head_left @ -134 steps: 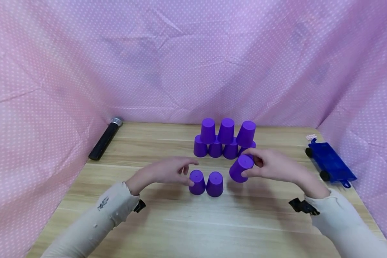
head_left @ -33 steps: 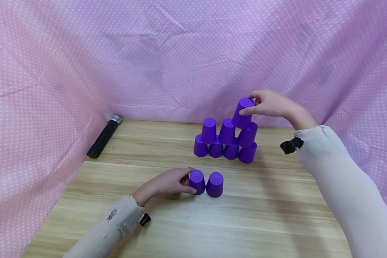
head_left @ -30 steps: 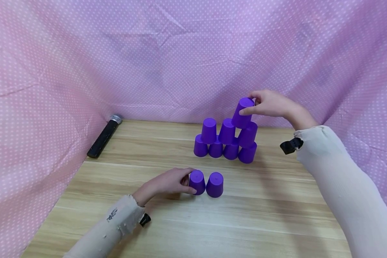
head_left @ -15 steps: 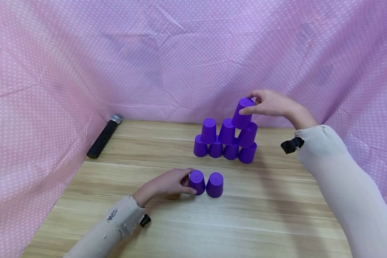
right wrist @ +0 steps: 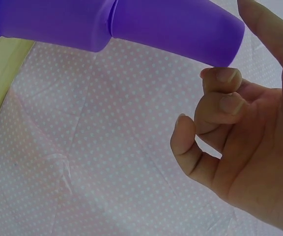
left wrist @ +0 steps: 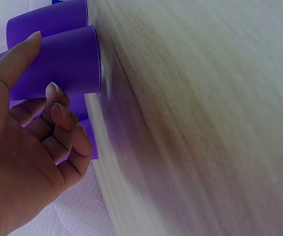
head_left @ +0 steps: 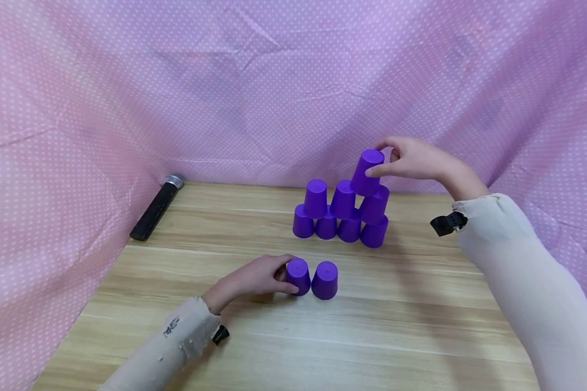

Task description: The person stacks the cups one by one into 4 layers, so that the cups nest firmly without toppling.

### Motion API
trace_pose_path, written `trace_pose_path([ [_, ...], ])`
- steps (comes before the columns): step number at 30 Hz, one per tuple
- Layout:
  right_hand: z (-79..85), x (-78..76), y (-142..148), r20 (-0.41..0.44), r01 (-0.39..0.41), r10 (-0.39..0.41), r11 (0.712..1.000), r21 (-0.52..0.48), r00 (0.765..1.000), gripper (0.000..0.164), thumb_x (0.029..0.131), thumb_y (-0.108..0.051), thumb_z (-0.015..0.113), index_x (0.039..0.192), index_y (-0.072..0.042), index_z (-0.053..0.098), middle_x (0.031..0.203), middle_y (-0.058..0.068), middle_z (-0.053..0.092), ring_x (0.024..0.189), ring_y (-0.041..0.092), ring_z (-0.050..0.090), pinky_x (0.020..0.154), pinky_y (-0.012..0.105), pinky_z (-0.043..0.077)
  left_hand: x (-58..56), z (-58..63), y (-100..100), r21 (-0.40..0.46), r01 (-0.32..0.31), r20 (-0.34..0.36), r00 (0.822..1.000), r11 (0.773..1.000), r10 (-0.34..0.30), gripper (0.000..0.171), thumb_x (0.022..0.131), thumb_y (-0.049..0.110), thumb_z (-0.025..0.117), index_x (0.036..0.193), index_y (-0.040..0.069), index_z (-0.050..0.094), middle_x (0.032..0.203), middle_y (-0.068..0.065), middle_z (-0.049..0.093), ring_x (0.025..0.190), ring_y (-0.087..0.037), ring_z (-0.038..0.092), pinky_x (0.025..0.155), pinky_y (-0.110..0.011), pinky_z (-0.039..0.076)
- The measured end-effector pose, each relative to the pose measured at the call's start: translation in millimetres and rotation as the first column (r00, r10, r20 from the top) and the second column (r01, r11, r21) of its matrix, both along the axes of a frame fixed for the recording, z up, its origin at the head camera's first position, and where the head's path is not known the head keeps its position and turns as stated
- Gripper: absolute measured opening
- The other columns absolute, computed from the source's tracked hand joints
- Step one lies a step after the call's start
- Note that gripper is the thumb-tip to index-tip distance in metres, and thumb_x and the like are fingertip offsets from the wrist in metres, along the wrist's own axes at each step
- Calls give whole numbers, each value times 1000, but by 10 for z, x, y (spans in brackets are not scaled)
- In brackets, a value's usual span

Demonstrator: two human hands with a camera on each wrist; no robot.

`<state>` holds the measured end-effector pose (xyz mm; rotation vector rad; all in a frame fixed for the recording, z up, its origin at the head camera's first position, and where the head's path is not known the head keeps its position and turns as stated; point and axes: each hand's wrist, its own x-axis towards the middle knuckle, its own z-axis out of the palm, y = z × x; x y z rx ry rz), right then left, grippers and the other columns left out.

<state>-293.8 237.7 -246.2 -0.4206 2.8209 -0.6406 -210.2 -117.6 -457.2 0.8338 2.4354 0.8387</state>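
Note:
Purple cups stand upside down. My left hand pinches the left one of two front cups, the near cup, which stands on the table; the thumb lies along its side in the left wrist view. Close to its right stands a second front cup. At the back, four-wide and three-wide rows form a stack. My right hand has thumb and index finger at the top cup, which sits across the right and middle cups of the second row. In the right wrist view its other fingers curl loosely below.
A black microphone with a silver head lies at the left on the wooden table. Pink dotted cloth hangs around the back and sides. Black camera mounts sit at both wrists.
Earlier the right hand carried the cup from the front up onto the second row, and the left hand closed on the near cup. In the last second the right hand has shifted only slightly.

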Motion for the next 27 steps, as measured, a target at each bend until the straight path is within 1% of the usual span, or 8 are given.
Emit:
trace_pose_path([
  [4,21,18,25,-10,11,-11,1000,20,1000,82,86,-59,71,147,-11,43,87,8,58,81,23,53,70,36,43,10,3,-3,4,-1,-9,1000,1000,1,52,85,45,78,130,28,59,76,10,58,69,-4,52,64,-24,45],
  [8,41,47,53,-16,22,-22,999,34,1000,83,86,-61,70,148,-13,43,91,9,60,85,23,54,73,36,43,13,15,-14,-1,-3,-12,1000,1000,3,51,85,46,77,130,28,60,78,11,58,70,-5,53,65,-25,46],
  [12,58,88,93,-24,33,-33,999,34,999,84,86,-61,69,149,-13,42,89,8,60,84,23,53,71,36,42,3,56,-34,-14,-15,-9,1000,1000,15,49,85,50,76,128,30,60,80,10,59,73,-7,53,66,-26,46],
  [14,68,115,122,-36,40,-39,999,33,999,84,86,-61,69,149,-12,41,87,8,59,81,22,51,70,36,41,-12,88,-46,-20,-16,-20,1000,1000,16,47,85,51,76,125,31,60,81,11,60,73,-7,54,66,-26,46],
  [17,88,171,172,-63,49,-47,999,22,997,83,87,-59,69,150,-12,41,86,8,58,79,22,50,68,36,41,-45,157,-77,-4,-10,-45,999,1000,10,42,85,53,75,117,31,61,79,10,59,72,-6,53,65,-26,46],
  [20,107,261,234,-104,63,-62,998,3,993,80,88,-56,69,149,-11,43,88,8,59,78,21,51,67,35,41,-93,247,-116,29,-4,-66,998,1000,6,38,84,54,76,110,30,60,78,10,57,70,-6,52,64,-26,46],
  [24,106,440,337,-145,87,-95,995,-57,985,73,91,-51,69,147,-12,46,87,8,58,71,19,50,62,31,41,-153,397,-183,66,-13,-78,997,998,19,36,84,52,76,104,29,59,76,8,56,68,-7,50,62,-26,44],
  [27,80,592,406,-159,102,-116,990,-94,980,68,92,-48,69,146,-14,47,85,7,57,66,17,49,59,30,40,-191,517,-233,76,-33,-92,995,997,40,35,84,52,76,103,28,59,77,7,55,69,-9,50,62,-26,43],
])
